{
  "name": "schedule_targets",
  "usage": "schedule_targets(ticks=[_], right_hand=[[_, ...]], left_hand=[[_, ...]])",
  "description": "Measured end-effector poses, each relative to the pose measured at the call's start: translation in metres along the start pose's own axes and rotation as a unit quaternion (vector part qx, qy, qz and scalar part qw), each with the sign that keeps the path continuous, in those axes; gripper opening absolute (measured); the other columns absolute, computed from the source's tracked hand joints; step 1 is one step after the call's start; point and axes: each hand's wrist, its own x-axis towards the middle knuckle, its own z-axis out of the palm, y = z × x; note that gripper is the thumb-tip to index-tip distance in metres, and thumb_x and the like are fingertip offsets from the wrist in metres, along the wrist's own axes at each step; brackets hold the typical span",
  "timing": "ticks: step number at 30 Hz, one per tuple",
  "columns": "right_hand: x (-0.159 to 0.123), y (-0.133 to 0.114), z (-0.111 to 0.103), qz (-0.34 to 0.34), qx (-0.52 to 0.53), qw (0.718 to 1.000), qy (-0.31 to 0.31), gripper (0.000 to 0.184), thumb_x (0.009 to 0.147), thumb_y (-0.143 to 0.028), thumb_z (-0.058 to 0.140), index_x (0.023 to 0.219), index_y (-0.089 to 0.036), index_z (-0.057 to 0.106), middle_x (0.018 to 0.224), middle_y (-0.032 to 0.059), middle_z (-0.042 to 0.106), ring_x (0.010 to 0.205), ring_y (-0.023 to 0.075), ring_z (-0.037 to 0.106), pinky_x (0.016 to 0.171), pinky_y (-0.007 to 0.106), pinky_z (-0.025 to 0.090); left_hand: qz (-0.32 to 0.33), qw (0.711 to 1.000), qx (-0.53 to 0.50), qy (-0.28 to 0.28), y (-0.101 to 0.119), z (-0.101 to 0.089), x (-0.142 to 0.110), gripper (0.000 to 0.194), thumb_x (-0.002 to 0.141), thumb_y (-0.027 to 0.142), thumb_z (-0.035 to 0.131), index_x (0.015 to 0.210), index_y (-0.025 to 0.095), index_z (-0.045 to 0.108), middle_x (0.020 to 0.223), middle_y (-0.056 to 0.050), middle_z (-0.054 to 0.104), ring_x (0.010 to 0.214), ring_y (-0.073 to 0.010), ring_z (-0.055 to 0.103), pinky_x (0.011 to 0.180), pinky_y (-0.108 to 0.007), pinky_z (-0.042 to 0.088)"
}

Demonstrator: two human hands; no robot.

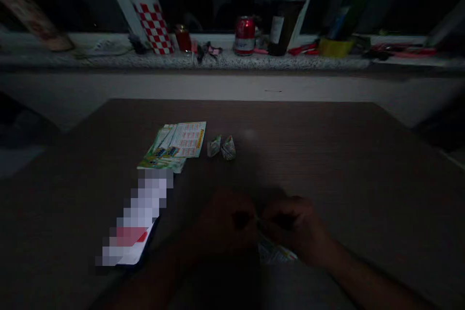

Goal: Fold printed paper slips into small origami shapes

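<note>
Pinching a printed paper [275, 253] at its upper edge, in front of the body near the middle of the table [345, 164], between the left hand [236, 218] and the right hand [290, 225]. Curling the fingers of both hands, with thumb and finger tips nearly closed upon the paper; in such darkness, cannot tell the exact place of each finger. Seeing only a pale lower part of the paper, with the rest covered by the right hand, and with print too dim for reading. Cannot tell either about contact between paper and table.

Farther away, beyond the hands, finding two small folded pieces [228, 148], standing just beside each other. To the left of these, noticing a pile of printed leaflets [191, 139], partly overlapping, with small letters not legible. Nearer, meeting a flat bright object [141, 218], mostly masked by square blur. On the windowsill [218, 62] behind, recognising a red can [244, 36], a checkered bottle [154, 26] cut off at the top, and a dark bottle [283, 26], hard to make out against the window.
</note>
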Motion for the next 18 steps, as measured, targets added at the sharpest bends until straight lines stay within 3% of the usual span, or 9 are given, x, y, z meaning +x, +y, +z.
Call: schedule_targets(ticks=[8, 18], right_hand=[[-0.0004, -0.0013, 0.0009, -0.041, -0.01, 0.999, 0.008, 0.015, 0.078, -0.02, 0.065, 0.064, -0.013, 0.066, 0.055, -0.0009, 0.055, 0.049, 0.0078, 0.044, 0.045, 0.02, 0.034], [0.0008, 0.0037, -0.0056, -0.092, -0.072, 0.992, 0.043, 0.011, 0.08, -0.017, 0.066, 0.07, -0.014, 0.069, 0.06, 0.0013, 0.061, 0.054, 0.0097, 0.052, 0.049, 0.021, 0.038]], left_hand=[[0.011, 0.999, -0.041, -0.003, -0.0046, 0.0032, 0.0001, 0.02, 0.07, 0.017, 0.049, 0.05, 0.014, 0.05, 0.046, 0.005, 0.037, 0.043, -0.0057, 0.035, 0.045, -0.019, 0.022], [-0.058, 0.989, -0.13, 0.036, 0.001, 0.0076, 0.0039, 0.012, 0.068, 0.011, 0.057, 0.057, 0.015, 0.053, 0.058, 0.004, 0.047, 0.055, -0.0084, 0.042, 0.053, -0.02, 0.03]])
